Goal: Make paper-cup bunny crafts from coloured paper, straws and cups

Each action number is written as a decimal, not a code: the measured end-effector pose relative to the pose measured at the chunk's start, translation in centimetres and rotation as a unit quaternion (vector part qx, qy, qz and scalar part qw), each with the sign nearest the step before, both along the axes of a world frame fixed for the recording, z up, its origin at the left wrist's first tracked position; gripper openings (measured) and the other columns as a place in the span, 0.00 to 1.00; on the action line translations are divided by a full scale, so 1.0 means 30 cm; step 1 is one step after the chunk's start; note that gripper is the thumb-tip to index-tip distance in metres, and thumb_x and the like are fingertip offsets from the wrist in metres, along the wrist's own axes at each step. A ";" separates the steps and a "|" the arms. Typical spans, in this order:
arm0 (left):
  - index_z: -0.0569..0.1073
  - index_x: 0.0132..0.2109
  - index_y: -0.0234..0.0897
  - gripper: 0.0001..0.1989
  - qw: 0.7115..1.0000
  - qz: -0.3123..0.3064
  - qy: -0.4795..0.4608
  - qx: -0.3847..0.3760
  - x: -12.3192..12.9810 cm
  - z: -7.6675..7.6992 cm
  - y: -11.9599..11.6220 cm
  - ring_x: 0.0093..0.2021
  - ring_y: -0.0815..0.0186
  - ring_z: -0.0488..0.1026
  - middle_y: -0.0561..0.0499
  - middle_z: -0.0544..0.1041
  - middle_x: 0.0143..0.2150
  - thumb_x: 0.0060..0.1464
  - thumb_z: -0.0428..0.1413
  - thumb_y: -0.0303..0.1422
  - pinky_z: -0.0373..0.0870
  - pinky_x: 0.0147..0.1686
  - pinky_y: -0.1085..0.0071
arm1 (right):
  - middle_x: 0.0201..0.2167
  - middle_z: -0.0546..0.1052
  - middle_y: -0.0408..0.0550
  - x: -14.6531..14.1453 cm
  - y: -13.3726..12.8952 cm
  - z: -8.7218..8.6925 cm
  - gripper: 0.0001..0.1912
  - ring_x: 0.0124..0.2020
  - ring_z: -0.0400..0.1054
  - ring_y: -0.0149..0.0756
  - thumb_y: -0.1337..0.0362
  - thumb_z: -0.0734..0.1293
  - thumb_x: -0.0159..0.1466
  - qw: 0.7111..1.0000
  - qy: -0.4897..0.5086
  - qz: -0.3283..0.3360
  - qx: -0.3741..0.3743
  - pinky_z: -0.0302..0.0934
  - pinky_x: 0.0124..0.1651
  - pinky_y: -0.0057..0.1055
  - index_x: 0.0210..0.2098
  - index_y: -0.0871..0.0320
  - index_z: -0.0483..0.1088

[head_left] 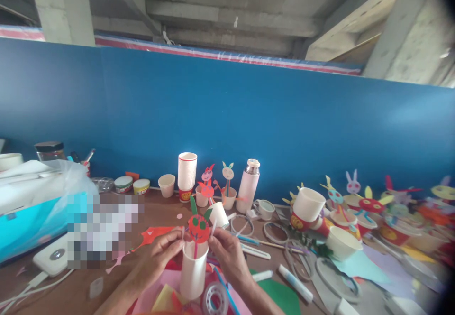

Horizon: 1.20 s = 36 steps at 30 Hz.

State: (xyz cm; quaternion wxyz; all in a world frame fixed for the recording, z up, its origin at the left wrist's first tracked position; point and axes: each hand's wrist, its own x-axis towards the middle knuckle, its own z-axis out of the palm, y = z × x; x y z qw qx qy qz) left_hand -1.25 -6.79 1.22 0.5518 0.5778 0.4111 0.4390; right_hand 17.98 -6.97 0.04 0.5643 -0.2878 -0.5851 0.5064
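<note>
The brown desk [161, 217] went back to a big blue wall [220, 115], and its back edge had cups and jars along it. There was some open room on the desk to the left of the hands. The right side was very full, with little room to move.

The red paper face [198, 228] was just above the white cup [194, 274], between the 2 hands, and its stick [195, 250] went down into the cup. The left hand [167, 246] had its grip pinched together on a pale strip [183, 233] by the face. The right hand [229, 251] had its grip pinched on the other pale strip [213, 224].

There was 1 roll of tape [215, 300] beside the cup, and 2 fat white pens [295, 284] lay to the right. At the back were 1 tall cup stack [187, 171], 1 pink flask [248, 187], 2 little tubs [141, 186] with lids and 2 paper animals [228, 172] standing in cups. More paper animals [353, 185] stood far right, too jumbled to count
</note>
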 end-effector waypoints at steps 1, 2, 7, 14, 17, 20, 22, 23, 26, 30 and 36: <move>0.78 0.39 0.42 0.13 1.000 0.013 0.007 -0.002 0.002 -0.005 0.003 0.40 0.63 0.71 0.53 0.76 0.34 0.49 0.57 0.43 0.67 0.41 0.74 | 0.26 0.73 0.42 -0.001 0.001 -0.002 0.12 0.29 0.66 0.31 0.57 0.65 0.61 1.000 -0.003 -0.002 -0.002 0.61 0.37 0.26 0.37 0.58 0.75; 0.78 0.39 0.42 0.14 1.000 0.025 0.015 -0.006 0.004 -0.010 0.006 0.40 0.62 0.71 0.53 0.77 0.34 0.49 0.57 0.43 0.67 0.40 0.73 | 0.26 0.74 0.43 -0.001 0.001 -0.004 0.12 0.29 0.66 0.31 0.57 0.65 0.61 1.000 -0.008 -0.006 -0.002 0.60 0.36 0.26 0.38 0.58 0.75; 0.78 0.40 0.41 0.16 0.999 0.049 0.023 0.000 0.003 -0.027 0.018 0.42 0.60 0.72 0.51 0.79 0.39 0.46 0.58 0.44 0.68 0.41 0.72 | 0.26 0.73 0.43 -0.002 -0.002 -0.005 0.13 0.27 0.62 0.29 0.57 0.65 0.62 0.998 -0.041 -0.044 -0.001 0.57 0.32 0.23 0.37 0.60 0.75; 0.79 0.39 0.40 0.15 0.999 0.038 0.019 0.007 0.035 0.034 -0.014 0.45 0.57 0.71 0.50 0.79 0.39 0.49 0.57 0.44 0.65 0.46 0.70 | 0.26 0.73 0.43 -0.014 -0.001 -0.015 0.15 0.27 0.63 0.30 0.54 0.66 0.60 0.999 0.001 -0.015 -0.032 0.58 0.31 0.25 0.37 0.60 0.74; 0.79 0.40 0.41 0.14 0.999 0.050 0.002 0.003 0.067 0.068 -0.048 0.46 0.57 0.71 0.51 0.79 0.43 0.50 0.56 0.43 0.64 0.47 0.70 | 0.26 0.73 0.44 -0.024 -0.001 -0.027 0.16 0.26 0.64 0.31 0.52 0.67 0.58 0.999 0.019 -0.008 -0.049 0.59 0.31 0.26 0.36 0.60 0.74; 0.79 0.39 0.42 0.14 0.997 0.075 -0.032 -0.011 0.083 0.071 -0.067 0.48 0.54 0.70 0.51 0.79 0.44 0.47 0.57 0.42 0.64 0.48 0.68 | 0.25 0.73 0.44 -0.032 -0.003 -0.032 0.18 0.26 0.65 0.32 0.51 0.68 0.57 0.997 0.035 0.004 -0.069 0.60 0.31 0.27 0.37 0.60 0.74; 0.78 0.41 0.41 0.15 0.996 0.065 -0.053 -0.041 0.081 0.056 -0.067 0.49 0.54 0.70 0.50 0.79 0.44 0.47 0.57 0.41 0.64 0.49 0.66 | 0.26 0.73 0.45 -0.036 -0.006 -0.032 0.18 0.26 0.65 0.32 0.51 0.68 0.57 0.997 0.035 0.000 -0.070 0.60 0.32 0.28 0.36 0.60 0.74; 0.77 0.42 0.41 0.15 0.995 0.054 -0.067 -0.056 0.078 0.046 -0.064 0.50 0.54 0.70 0.50 0.79 0.44 0.48 0.57 0.41 0.64 0.49 0.65 | 0.26 0.73 0.45 -0.038 -0.007 -0.032 0.17 0.27 0.65 0.32 0.51 0.68 0.57 0.997 0.032 -0.003 -0.068 0.60 0.32 0.28 0.36 0.60 0.74; 0.75 0.44 0.40 0.15 0.991 0.015 -0.101 -0.091 0.069 0.023 -0.057 0.48 0.55 0.71 0.50 0.79 0.43 0.48 0.57 0.39 0.64 0.48 0.65 | 0.26 0.73 0.46 -0.043 -0.010 -0.035 0.17 0.28 0.66 0.33 0.52 0.67 0.58 0.998 0.026 -0.004 -0.063 0.60 0.33 0.28 0.36 0.60 0.74; 0.76 0.37 0.37 0.09 0.987 0.024 -0.103 -0.119 0.072 0.022 -0.064 0.38 0.60 0.73 0.51 0.80 0.33 0.47 0.57 0.33 0.66 0.40 0.69 | 0.26 0.74 0.46 -0.052 -0.010 -0.051 0.17 0.27 0.66 0.33 0.53 0.67 0.59 0.999 0.011 -0.008 -0.049 0.60 0.33 0.28 0.37 0.61 0.75; 0.75 0.31 0.36 0.04 0.978 0.065 -0.116 -0.159 0.087 0.024 -0.072 0.29 0.65 0.71 0.54 0.77 0.26 0.44 0.58 0.30 0.65 0.32 0.71 | 0.24 0.72 0.44 -0.060 -0.017 -0.046 0.15 0.25 0.63 0.30 0.55 0.67 0.59 0.999 0.005 -0.012 -0.051 0.59 0.32 0.27 0.36 0.61 0.75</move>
